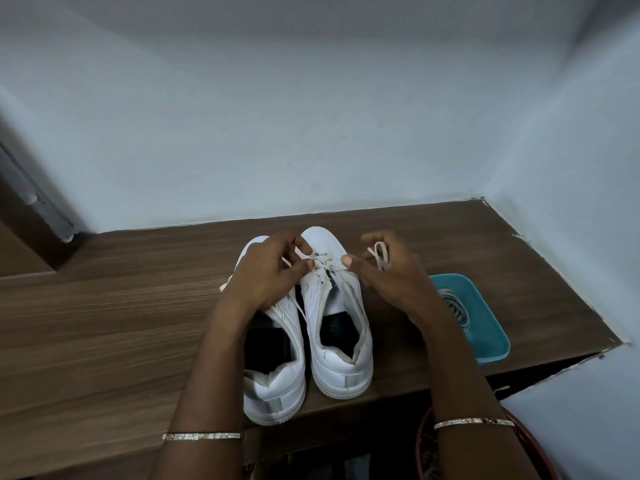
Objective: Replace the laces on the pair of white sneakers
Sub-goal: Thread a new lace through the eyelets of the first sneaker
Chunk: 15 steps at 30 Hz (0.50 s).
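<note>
Above the shelf [114, 306], left hand [265, 277] and right hand [393, 273] pinch the sneaker [341, 341] lace [325, 267]; wood stretches wide leftward

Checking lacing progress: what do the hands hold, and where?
The sneaker lace: left hand pinches it by the toe-end eyelets, right hand grips a loose loop.

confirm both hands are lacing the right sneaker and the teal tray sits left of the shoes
The head view shows the teal tray right of the shoes, not left. The left hand and right hand are lacing the right sneaker.
</note>
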Motion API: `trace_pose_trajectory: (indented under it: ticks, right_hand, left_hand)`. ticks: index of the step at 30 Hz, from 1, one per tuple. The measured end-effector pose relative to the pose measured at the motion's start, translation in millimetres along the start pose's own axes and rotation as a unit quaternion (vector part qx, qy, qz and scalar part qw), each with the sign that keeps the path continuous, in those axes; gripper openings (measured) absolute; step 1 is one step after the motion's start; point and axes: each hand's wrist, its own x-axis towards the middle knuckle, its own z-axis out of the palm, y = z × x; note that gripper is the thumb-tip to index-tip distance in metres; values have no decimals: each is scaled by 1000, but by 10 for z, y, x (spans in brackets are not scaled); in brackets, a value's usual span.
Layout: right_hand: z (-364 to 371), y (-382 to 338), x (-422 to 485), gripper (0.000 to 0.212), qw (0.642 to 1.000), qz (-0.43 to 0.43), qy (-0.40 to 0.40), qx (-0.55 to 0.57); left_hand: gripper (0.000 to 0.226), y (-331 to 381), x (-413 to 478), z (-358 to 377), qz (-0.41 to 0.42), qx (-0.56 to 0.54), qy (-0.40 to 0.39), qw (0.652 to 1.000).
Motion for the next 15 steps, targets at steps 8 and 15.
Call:
trace_pose_trajectory:
  ticks: [8,15]
  right_hand:
    - [-48,-26,71,31,988,-19,100,118]
    - [0,-5,90,23,992,-42,109,41]
  left_hand:
    - [27,284,-75,-139,11,59,0,998]
    - [42,401,-101,-39,-52,133,-42,989]
